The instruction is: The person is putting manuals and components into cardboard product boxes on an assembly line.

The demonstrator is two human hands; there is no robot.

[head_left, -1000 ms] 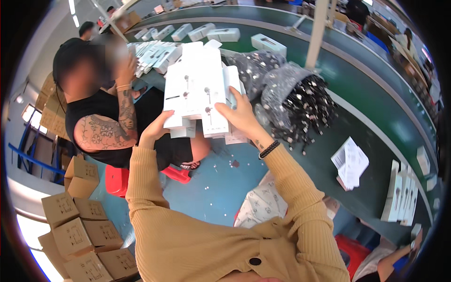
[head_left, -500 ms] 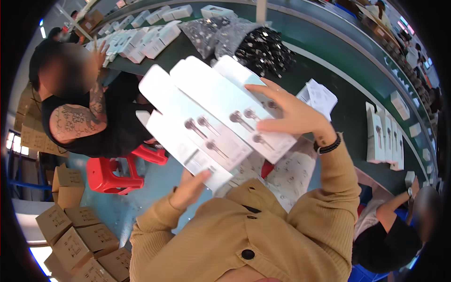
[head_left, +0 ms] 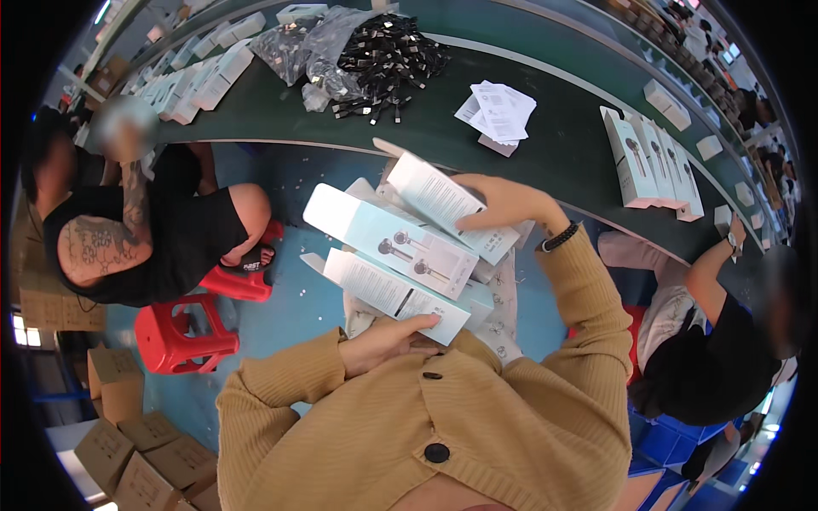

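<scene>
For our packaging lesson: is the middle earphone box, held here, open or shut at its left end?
Open: the earphone box has its white end flap sticking out, untucked.

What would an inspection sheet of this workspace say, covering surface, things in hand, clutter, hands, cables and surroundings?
Surface: dark green worktable, dry-looking where bare.
Things in hand: several pale boxes with printed sides, some end flaps sticking out.
Clutter: loose paper sheets piled on the worktable; white specks on the blue floor.
Hands: left hand holds the nearest box, thumb on top; right hand holds the farthest.
Cables: black cables heaped against clear plastic.
Surroundings: left box row and right box row on the worktable; red stool; cardboard cartons; co-workers both sides.
</scene>
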